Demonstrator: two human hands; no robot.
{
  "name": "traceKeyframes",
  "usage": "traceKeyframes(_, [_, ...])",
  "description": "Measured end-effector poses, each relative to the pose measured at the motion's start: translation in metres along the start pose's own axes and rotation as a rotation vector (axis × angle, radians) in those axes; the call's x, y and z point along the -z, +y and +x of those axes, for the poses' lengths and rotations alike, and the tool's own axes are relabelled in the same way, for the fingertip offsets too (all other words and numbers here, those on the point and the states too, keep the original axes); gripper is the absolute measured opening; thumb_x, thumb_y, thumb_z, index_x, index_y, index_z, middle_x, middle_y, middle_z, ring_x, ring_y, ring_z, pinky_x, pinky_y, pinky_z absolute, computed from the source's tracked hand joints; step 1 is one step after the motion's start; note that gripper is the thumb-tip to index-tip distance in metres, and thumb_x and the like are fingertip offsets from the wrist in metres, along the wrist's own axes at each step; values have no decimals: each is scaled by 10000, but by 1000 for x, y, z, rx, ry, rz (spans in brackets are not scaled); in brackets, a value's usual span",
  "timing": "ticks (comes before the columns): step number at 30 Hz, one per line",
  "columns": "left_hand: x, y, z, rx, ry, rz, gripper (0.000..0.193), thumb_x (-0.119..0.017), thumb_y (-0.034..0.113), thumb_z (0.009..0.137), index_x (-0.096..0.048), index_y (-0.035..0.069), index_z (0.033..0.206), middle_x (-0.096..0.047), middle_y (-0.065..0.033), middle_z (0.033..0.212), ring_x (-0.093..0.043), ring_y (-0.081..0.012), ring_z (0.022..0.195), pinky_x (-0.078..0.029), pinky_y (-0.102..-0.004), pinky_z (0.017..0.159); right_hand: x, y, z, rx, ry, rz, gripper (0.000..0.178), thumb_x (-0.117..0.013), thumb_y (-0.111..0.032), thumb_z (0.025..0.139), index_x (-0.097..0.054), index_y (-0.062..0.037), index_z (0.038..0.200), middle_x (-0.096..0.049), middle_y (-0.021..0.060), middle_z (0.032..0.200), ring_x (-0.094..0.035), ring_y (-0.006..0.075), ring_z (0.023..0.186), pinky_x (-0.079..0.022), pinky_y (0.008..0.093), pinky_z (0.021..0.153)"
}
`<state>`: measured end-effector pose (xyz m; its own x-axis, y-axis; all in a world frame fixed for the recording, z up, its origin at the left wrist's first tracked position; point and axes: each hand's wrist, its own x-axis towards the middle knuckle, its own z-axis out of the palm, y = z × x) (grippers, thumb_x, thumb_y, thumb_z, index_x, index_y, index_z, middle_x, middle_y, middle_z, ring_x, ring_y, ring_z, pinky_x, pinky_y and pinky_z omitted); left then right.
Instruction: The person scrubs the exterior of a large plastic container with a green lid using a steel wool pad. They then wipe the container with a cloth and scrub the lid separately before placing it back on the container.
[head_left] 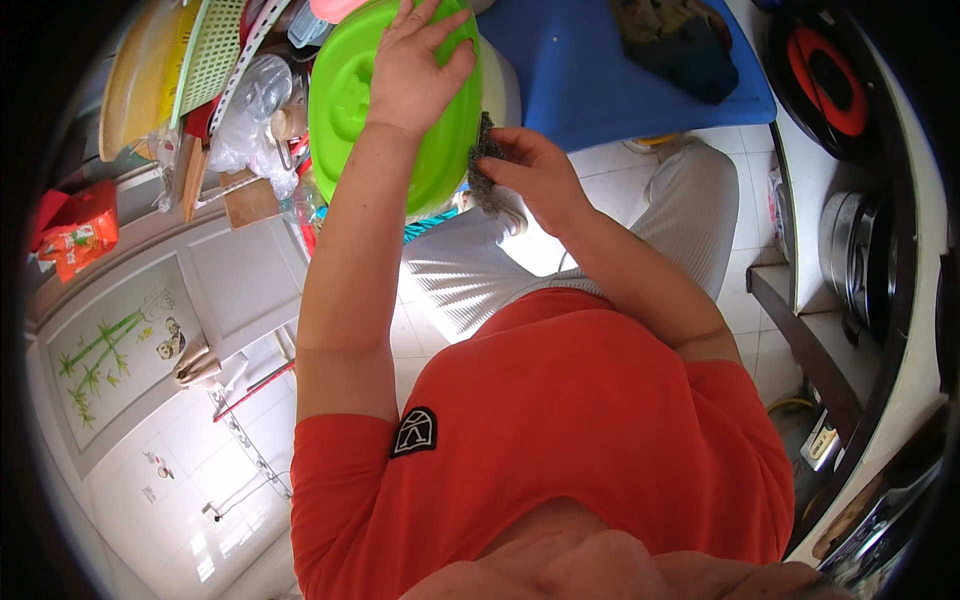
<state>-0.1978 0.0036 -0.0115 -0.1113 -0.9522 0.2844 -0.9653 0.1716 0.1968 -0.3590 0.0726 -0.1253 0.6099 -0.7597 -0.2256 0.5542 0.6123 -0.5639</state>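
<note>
A bright green plastic lid [345, 135] sits on top of a pale container [505, 90], whose side shows just past the lid's right edge. My left hand [412, 80] lies on the lid with its fingers spread, holding nothing. Against the lid's near right edge is a grey, wiry scouring pad [482, 165], pinched between the thumb and fingers of my right hand [540, 180]. Part of the pad hangs below my fingers.
Beyond my right hand is a blue table [580, 75] bearing a dark cloth [690, 50]. Colanders [210, 60], plastic bags [255, 110] and an orange packet [85, 240] crowd the left. A pot [850, 250] and a black-and-red round item [828, 80] stand right.
</note>
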Motion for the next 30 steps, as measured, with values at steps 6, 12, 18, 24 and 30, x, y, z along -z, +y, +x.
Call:
traceKeyframes(6, [1, 4, 1, 22, 8, 1, 449, -694, 125, 805, -655, 79, 1249, -465, -198, 1493, -390, -421, 1399, -320, -450, 1174, -9, -9, 7, 18, 42, -86, 307, -668, 10, 893, -594, 51, 1188, -658, 79, 1036, -616, 134, 935, -495, 263, 844])
traceKeyframes(12, [0, 2, -1, 30, 14, 37, 452, -697, 131, 806, -651, 69, 1251, -465, -208, 1487, -397, -421, 1392, -329, -450, 1168, -12, -15, 21, 68, 107, -201, 280, -661, -41, 895, -615, 37, 1160, -660, 55, 996, -605, 112, 855, -490, 257, 751])
traceKeyframes(18, [1, 5, 1, 16, -6, 20, 470, -696, 124, 792, -647, 66, 1256, -452, -214, 1496, -388, -428, 1396, -327, -452, 1169, 1, -56, 85, 12, 100, -96, 272, -673, -94, 894, -630, 12, 1141, -669, 54, 950, -633, 130, 784, -510, 269, 671])
traceKeyframes(24, [1, 6, 3, 34, 3, 13, 488, -691, 110, 778, -645, 70, 1262, -450, -218, 1497, -381, -433, 1401, -322, -457, 1172, 19, -24, 64, -163, 20, -61, 269, -719, -116, 877, -638, -8, 1111, -673, 65, 933, -655, 165, 824, -547, 300, 698])
traceKeyframes(30, [2, 2, -1, 14, 9, 28, 495, -691, 104, 773, -646, 76, 1265, -458, -220, 1491, -386, -441, 1397, -325, -463, 1171, -10, -26, 27, -131, 120, -46, 185, -678, -74, 903, -619, -20, 1070, -636, 30, 913, -582, 110, 725, -446, 247, 580])
